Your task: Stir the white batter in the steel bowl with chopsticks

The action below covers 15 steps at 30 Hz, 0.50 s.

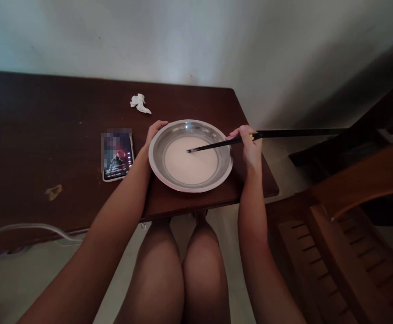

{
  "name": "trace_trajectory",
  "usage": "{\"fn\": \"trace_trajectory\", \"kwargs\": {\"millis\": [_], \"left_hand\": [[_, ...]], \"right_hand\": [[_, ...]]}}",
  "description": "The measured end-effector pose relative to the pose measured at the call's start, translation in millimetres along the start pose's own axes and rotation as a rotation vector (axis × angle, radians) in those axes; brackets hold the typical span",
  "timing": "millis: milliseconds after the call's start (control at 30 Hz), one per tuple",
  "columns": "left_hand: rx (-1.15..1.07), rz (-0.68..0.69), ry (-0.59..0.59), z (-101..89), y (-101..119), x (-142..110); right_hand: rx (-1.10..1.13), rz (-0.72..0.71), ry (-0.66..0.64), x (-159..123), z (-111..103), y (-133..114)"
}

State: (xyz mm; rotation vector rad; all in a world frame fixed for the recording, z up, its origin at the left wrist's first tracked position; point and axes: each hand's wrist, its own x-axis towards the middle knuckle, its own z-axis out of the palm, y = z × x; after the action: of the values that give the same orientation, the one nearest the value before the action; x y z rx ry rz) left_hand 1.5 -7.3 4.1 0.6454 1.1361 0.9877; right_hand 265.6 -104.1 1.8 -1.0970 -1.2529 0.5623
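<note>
Chopsticks (213,145) crosswise, tips leftward, right hand (250,145) closed round them, left hand (153,132) curled round bowl (156,164)

Bowl (196,129): metal, smooth, shiny inside. Chopsticks (216,144), its 3 o'clock: smooth, faint sheen; material unclear. Tabletop (47,135) beneath: wood look, smooth, low gloss. Phone (120,159), 9 o'clock: glossy screen. Tissue (139,102), 10 to 11: crumpled matt paper. Slatted furniture (327,234), 4 o'clock: wood, dull sheen.

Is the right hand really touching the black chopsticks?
Touching. The head view shows the right hand gripping the black chopsticks near their upper end, fingers pressed against them.
</note>
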Motion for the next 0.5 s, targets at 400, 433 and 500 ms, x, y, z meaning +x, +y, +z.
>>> {"fn": "trace_trajectory", "kwargs": {"millis": [400,433,500], "left_hand": [[-0.051,-0.042,-0.056,-1.7,1.2,0.2],[-0.055,-0.046,-0.052,-0.8,1.9,-1.1],[-0.057,-0.045,-0.035,1.3,3.4,-3.9]], "right_hand": [[0.006,-0.001,0.012,0.5,-0.3,-0.1],[0.019,0.009,0.025,0.4,-0.6,0.2],[0.019,0.037,-0.032,-0.5,-0.4,-1.2]]}}
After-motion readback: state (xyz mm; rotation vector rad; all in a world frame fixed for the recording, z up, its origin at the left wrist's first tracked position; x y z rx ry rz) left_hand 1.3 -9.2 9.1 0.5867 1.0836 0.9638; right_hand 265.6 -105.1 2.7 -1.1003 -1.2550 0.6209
